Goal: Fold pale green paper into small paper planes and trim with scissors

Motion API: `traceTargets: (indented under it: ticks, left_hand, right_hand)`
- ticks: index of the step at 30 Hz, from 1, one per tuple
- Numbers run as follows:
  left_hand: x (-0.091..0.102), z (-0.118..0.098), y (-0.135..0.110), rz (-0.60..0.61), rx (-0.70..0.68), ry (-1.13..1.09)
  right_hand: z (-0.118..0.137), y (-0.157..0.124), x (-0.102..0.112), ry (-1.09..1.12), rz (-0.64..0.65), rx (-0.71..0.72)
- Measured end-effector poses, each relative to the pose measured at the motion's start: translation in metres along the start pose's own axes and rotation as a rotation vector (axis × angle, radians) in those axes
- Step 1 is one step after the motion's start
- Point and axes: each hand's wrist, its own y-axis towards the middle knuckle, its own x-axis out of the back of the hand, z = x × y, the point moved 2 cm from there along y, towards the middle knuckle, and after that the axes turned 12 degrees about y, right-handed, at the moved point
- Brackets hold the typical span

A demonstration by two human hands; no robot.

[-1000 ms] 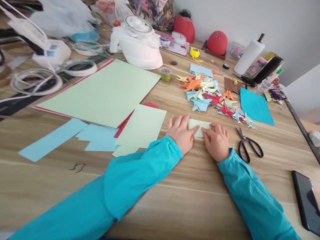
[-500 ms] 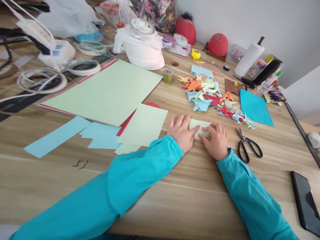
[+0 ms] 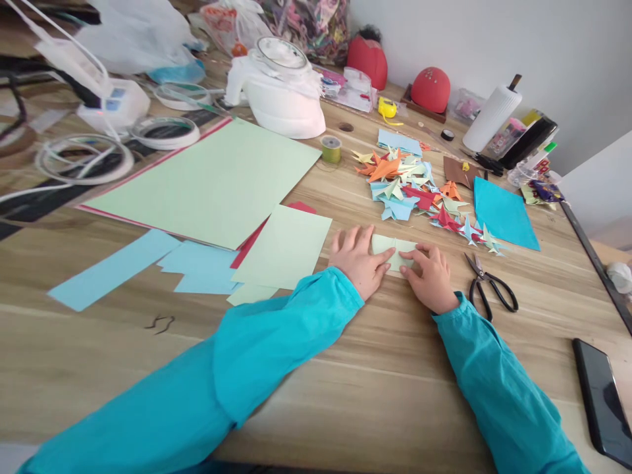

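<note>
A small pale green folded paper point(image 3: 390, 245) lies on the table between my two hands, with a crease down its middle. My left hand point(image 3: 359, 263) rests at its left side, fingers spread flat, the thumb and index finger reaching onto the paper. My right hand point(image 3: 431, 276) is at the paper's right edge with curled fingers; its thumb and index finger grip that edge. Part of the paper is hidden under the fingers. To the right of my right hand lie black-handled scissors point(image 3: 491, 284).
Folded paper pieces point(image 3: 399, 178) in several colours lie beyond my hands, beside a turquoise cloth point(image 3: 506, 212). At the left are large green sheets point(image 3: 212, 181) and blue paper strips point(image 3: 116, 268). A thread spool point(image 3: 330, 149) stands behind; a phone point(image 3: 603, 395) lies front right.
My right hand has shifted slightly right and down along the paper, its thumb drawing back from the middle. More of the paper's centre crease shows. My left hand has hardly moved.
</note>
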Motion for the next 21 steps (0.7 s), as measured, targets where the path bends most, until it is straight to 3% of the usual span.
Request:
traceTargets:
  ticks: [7, 16, 21]
  left_hand:
    - [-0.002, 0.002, 0.001, 0.021, 0.001, -0.016]
    - [-0.006, 0.009, 0.008, 0.160, -0.007, -0.036]
    - [-0.007, 0.011, 0.008, 0.178, -0.028, -0.043]
  right_hand:
    - [-0.007, 0.005, 0.006, 0.054, 0.101, -0.029]
    - [-0.011, 0.006, 0.006, 0.047, 0.085, 0.007]
    - [-0.011, 0.005, 0.006, 0.056, 0.083, 0.017]
